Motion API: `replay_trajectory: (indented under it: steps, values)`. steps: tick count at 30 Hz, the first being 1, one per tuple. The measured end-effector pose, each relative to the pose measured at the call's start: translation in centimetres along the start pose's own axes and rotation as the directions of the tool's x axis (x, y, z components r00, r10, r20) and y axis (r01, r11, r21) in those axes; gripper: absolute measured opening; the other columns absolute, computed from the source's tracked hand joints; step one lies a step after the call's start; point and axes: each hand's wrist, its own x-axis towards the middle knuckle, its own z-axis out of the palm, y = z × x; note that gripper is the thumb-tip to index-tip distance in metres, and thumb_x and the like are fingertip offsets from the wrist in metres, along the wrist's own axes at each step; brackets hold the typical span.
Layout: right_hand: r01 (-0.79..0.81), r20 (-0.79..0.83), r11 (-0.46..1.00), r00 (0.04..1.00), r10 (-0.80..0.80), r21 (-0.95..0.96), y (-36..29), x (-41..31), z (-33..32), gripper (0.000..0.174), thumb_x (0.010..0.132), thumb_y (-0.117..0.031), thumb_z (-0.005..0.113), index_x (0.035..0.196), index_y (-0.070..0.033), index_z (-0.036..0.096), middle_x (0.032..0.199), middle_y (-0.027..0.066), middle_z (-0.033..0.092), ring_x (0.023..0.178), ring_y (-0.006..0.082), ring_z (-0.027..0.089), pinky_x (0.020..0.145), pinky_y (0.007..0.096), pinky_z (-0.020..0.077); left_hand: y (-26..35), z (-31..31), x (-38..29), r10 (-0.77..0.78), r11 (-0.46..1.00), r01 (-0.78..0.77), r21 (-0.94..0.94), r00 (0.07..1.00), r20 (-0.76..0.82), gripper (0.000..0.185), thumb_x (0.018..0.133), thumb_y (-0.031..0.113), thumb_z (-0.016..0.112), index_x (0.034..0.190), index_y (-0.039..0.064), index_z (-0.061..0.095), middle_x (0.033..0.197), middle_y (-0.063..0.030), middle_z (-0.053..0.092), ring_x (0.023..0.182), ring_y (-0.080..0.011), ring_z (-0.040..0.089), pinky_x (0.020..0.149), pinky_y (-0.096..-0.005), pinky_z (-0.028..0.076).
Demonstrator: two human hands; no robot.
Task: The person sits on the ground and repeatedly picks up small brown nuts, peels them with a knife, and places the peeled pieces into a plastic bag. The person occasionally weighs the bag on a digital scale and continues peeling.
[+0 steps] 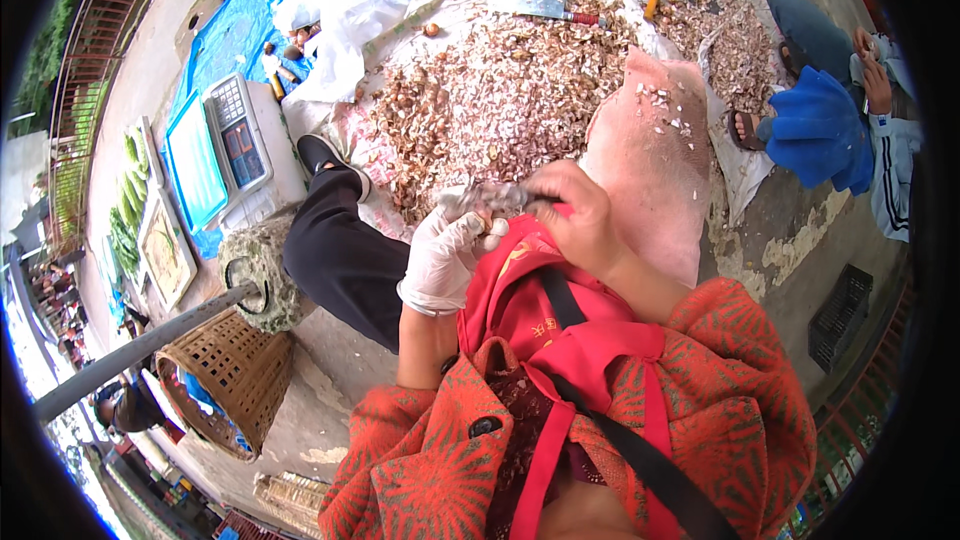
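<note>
My left hand [448,255], in a thin white glove, grips a small pale peeled tuber [474,223] over my lap. My bare right hand [576,214] is closed around a grey tool [495,199], blurred by motion and partly hidden by the fingers; it looks like a small blade and lies against the gloved fingertips. A red apron [517,300] covers my lap beneath both hands. Just beyond them spreads a wide heap of peel scraps [502,97], mixed with brown tubers on its left side.
A cleaver [536,1] with a red handle lies on the heap. To the left stand a digital scale [247,135], a stone block [259,277] with a pole, and a wicker basket [232,375]. A pink sack [652,157] lies right; beyond it, a person sits near a blue stool [817,131].
</note>
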Motion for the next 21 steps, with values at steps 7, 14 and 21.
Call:
replay_trajectory:
  steps: [7,14,21]
  values:
    - [-0.077,0.030,0.997,0.997,0.076,0.032,-0.3,-0.1,0.0,0.021,0.075,0.004,0.071,0.095,-0.001,0.065,0.091,0.0094,0.062,0.083,0.0211,0.061,0.075,0.0299,0.0495,0.1,-0.5,0.1,0.006,1.000,-0.007,0.027,0.999,0.035,0.015,0.088,0.013,0.068,0.097,0.003,0.062,0.094,-0.0056,0.063,0.083,-0.0181,0.063,0.073,-0.0275,0.052]
    - [0.019,0.044,0.999,0.999,-0.020,0.029,-0.6,-0.4,0.0,0.026,0.071,0.006,0.070,0.095,-0.002,0.065,0.090,0.0110,0.063,0.084,0.0252,0.061,0.075,0.0327,0.0497,0.2,-0.5,-0.1,-0.009,0.999,0.009,0.044,1.000,0.008,0.024,0.090,0.010,0.063,0.113,0.003,0.060,0.110,-0.0089,0.065,0.097,-0.0211,0.064,0.081,-0.0312,0.054]
    - [0.050,0.066,0.999,0.997,-0.049,-0.010,-0.6,0.0,0.6,0.030,0.067,0.006,0.072,0.094,-0.004,0.066,0.091,0.0113,0.062,0.083,0.0279,0.061,0.075,0.0350,0.0498,-1.1,-0.9,0.0,0.081,0.996,-0.082,-0.017,0.996,-0.047,0.025,0.090,0.010,0.063,0.114,0.002,0.060,0.113,-0.0091,0.064,0.098,-0.0221,0.064,0.085,-0.0352,0.054]
